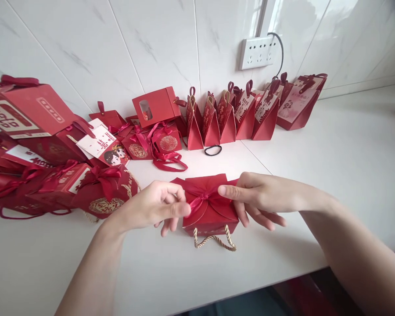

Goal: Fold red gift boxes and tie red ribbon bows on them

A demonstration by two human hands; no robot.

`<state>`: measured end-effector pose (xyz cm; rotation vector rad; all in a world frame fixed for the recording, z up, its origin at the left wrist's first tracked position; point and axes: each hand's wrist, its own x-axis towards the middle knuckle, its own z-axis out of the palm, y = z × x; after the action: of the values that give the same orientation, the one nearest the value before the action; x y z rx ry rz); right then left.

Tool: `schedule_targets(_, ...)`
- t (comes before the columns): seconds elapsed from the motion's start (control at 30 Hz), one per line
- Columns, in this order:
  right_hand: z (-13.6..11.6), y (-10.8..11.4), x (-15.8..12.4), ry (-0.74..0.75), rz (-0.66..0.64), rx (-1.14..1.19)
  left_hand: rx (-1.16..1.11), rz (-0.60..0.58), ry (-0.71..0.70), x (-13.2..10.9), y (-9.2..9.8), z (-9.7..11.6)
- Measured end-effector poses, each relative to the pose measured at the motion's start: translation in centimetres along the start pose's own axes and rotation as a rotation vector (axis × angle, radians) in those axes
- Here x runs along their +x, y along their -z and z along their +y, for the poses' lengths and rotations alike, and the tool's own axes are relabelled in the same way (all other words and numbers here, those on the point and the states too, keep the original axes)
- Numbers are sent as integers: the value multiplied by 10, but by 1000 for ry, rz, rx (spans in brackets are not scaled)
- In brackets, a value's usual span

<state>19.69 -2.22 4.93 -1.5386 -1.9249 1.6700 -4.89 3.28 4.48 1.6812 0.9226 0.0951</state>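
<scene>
A red gift box (210, 221) stands on the white counter in front of me, with a twisted gold cord handle (213, 239) hanging from its near side. Across its folded top runs a red ribbon (204, 197), knotted at the middle. My left hand (167, 204) pinches the ribbon's left part between thumb and forefinger. On the other side, my right hand (261, 197) has its thumb over the ribbon's right part, closed against the forefinger, while its other fingers extend loosely by the box's right side. My hands partly hide the ribbon's ends.
Several red gift boxes (102, 199) with ribbons crowd the left. A row of red triangular boxes (227, 120) lines the wall. A black elastic loop (213, 150) lies before them. Above is a white power strip (257, 52) with a cable. The counter's front edge (250, 289) runs below my arms.
</scene>
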Motion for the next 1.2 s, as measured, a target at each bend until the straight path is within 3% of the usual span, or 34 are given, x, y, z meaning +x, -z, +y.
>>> schedule_targets(0.2,2,4,7,69,11,81,31,21,5,1,-3,4)
schedule_targets(0.47,20,23,16,234,-259,124,-91,-121,-21,9,6,-11)
schedule_targets(0.7,32,31,25,233,-412,69,-118,-145,-8,13,7,-16)
schedule_targets(1.2,37,40,27,210,-573,69,-85,-117,-24,18,7,-16)
